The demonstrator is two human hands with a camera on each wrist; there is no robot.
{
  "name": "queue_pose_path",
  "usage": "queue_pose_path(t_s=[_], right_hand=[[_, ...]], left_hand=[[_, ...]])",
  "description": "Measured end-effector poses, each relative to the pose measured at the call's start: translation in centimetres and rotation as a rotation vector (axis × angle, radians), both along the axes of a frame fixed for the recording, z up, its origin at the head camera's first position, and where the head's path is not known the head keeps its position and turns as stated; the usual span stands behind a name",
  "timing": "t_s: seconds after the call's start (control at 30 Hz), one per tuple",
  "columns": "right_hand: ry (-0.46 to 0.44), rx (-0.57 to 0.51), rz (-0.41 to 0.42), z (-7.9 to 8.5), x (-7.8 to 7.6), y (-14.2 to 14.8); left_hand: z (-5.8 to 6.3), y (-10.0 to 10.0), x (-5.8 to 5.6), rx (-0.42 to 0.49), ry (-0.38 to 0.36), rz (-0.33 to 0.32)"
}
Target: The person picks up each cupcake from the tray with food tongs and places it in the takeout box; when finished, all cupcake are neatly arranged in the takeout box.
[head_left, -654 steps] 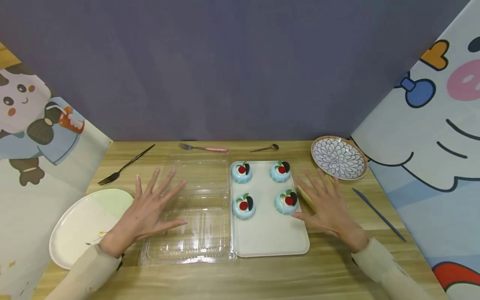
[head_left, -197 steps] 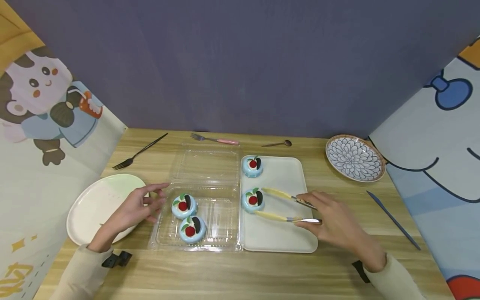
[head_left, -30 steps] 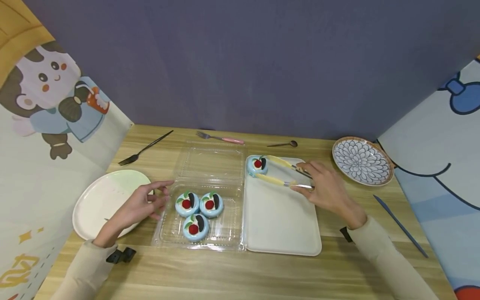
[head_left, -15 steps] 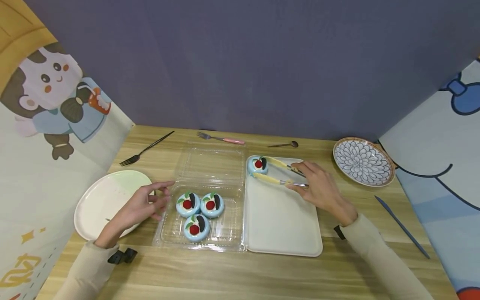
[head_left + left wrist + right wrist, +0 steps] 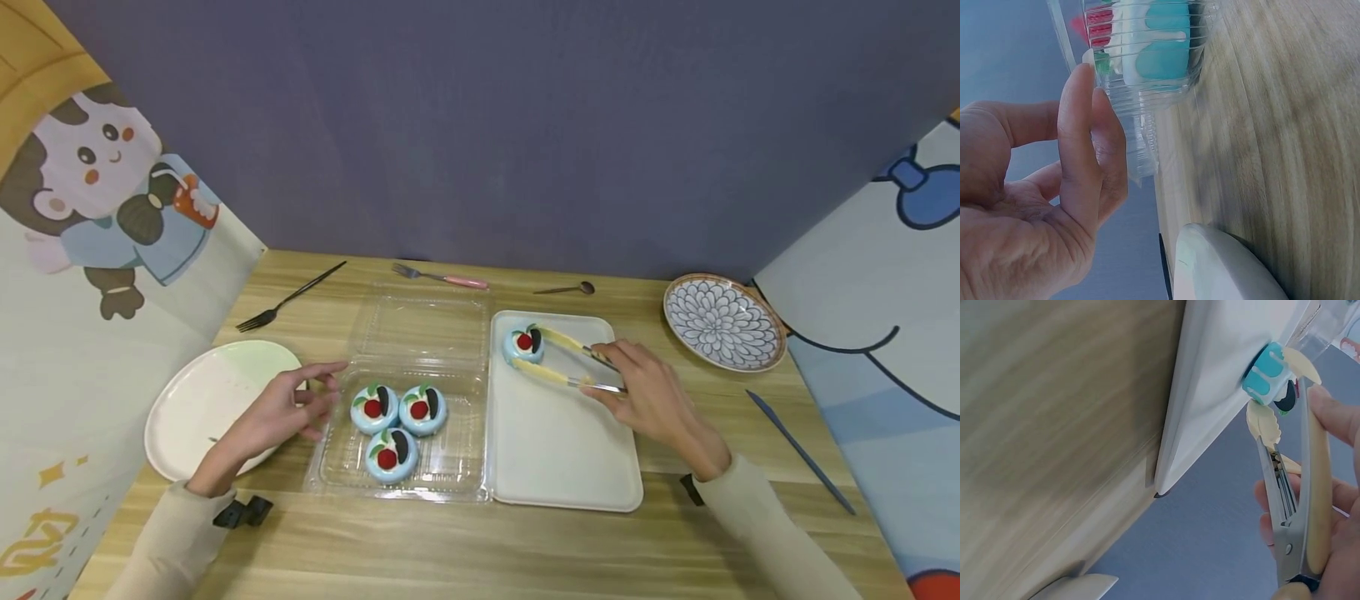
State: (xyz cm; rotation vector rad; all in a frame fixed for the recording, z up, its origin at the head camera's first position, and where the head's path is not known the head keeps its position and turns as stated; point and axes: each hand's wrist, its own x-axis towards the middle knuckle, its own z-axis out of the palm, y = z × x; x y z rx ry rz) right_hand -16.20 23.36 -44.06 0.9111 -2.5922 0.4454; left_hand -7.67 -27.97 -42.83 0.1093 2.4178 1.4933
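Observation:
My right hand (image 5: 652, 396) grips a pair of tongs (image 5: 1300, 487) with cream scalloped tips and metal arms. The tips stand on either side of a small blue cake (image 5: 522, 346) topped with a red berry, a green leaf and a dark cookie, over the far left part of the white tray (image 5: 562, 450). In the clear hinged plastic container (image 5: 457, 450) sit three like cakes (image 5: 392, 456), grouped at its left. My left hand (image 5: 281, 408) is at the container's left side, fingers loosely bent, a fingertip (image 5: 1088, 59) right at its rim in the left wrist view.
A pale oval plate (image 5: 195, 400) lies under the left forearm. Behind are a black fork (image 5: 292, 296), a pink-handled fork (image 5: 442, 277) and a small spoon (image 5: 566, 289). To the right are a patterned bowl (image 5: 723, 321) and a blue knife (image 5: 798, 450).
Over the last seconds a third cake came into the container from the tray. Just now the tongs and the last cake shifted slightly right and nearer; the left hand stays put.

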Motion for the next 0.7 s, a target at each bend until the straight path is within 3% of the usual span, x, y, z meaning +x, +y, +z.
queue_pose_path(t_s=[0.23, 0.7], right_hand=[[0.019, 0.017, 0.008, 0.0, 1.4, 0.6], [0.052, 0.005, -0.02, 0.5, 2.4, 0.5]], left_hand=[[0.1, 0.0, 0.0, -0.003, -0.008, 0.004], [-0.1, 0.0, -0.1, -0.006, 0.006, 0.002]])
